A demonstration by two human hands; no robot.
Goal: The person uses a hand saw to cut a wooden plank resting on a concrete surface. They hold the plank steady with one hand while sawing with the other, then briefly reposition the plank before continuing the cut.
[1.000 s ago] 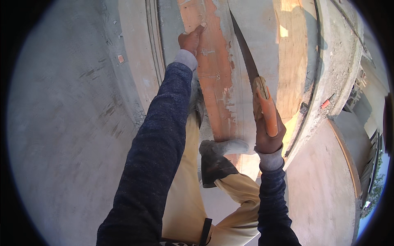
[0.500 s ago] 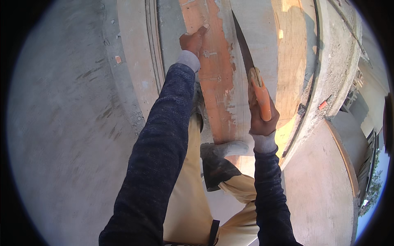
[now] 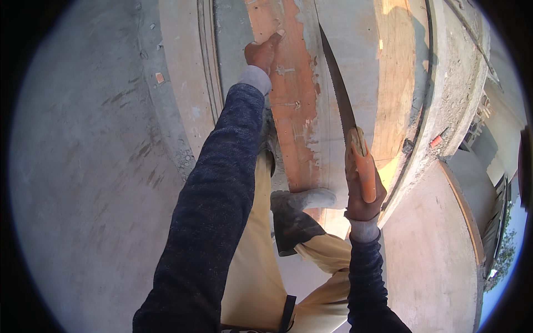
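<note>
A handsaw [image 3: 337,83] with a long dark toothed blade and an orange-and-tan handle points away from me. My right hand [image 3: 362,206] is closed round its handle. The thin end of the blade meets the wide board [image 3: 297,119], which has a worn orange-brown strip and a grey part. At the far left edge of this board rests my left hand [image 3: 261,54], curled over the edge with one digit stretched on top; its other fingers are partly hidden. A grey rubber boot [image 3: 311,198] on my foot presses on the board's near part.
Left of the board lie a pale plank [image 3: 186,72] and a broad grey concrete floor [image 3: 89,166] with small rubble. Pale wood [image 3: 395,72] lies right of the saw. Farther right is a rough concrete ledge [image 3: 455,94] with a red fragment [image 3: 437,141].
My right hand has drawn the handsaw back toward me and slightly right. My left hand and the boot have hardly moved.
</note>
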